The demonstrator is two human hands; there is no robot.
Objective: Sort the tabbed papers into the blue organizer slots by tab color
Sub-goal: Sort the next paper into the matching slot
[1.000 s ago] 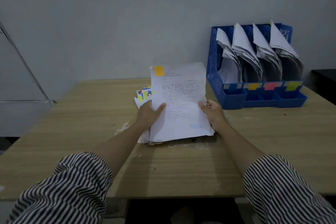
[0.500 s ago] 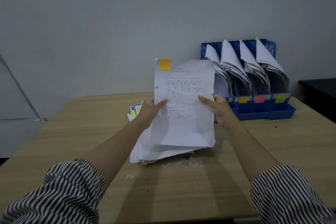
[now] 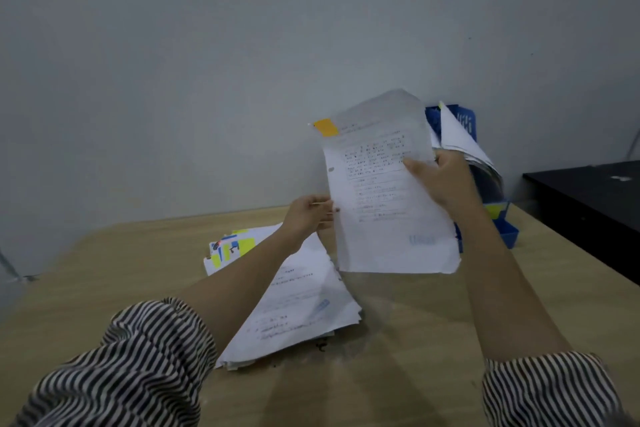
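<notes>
One wooden table [image 3: 104, 288], grey wall [image 3: 207, 62]

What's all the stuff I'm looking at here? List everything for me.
Held paper: one, white with an orange tab at its top left corner, raised above the table.
Paper pile: one loose stack, white with yellow, blue and red tabs at its far end, lying on the table.
Blue organizer: one, blue, far right of the table, mostly hidden behind the held paper; holds white papers.
Table: one, light wood.
Dark furniture: one, black, right edge.
Wall: grey, behind.
Left hand: at the paper's left edge; grip unclear.
Right hand: grips its right edge.
Sleeves: two, striped.
</notes>
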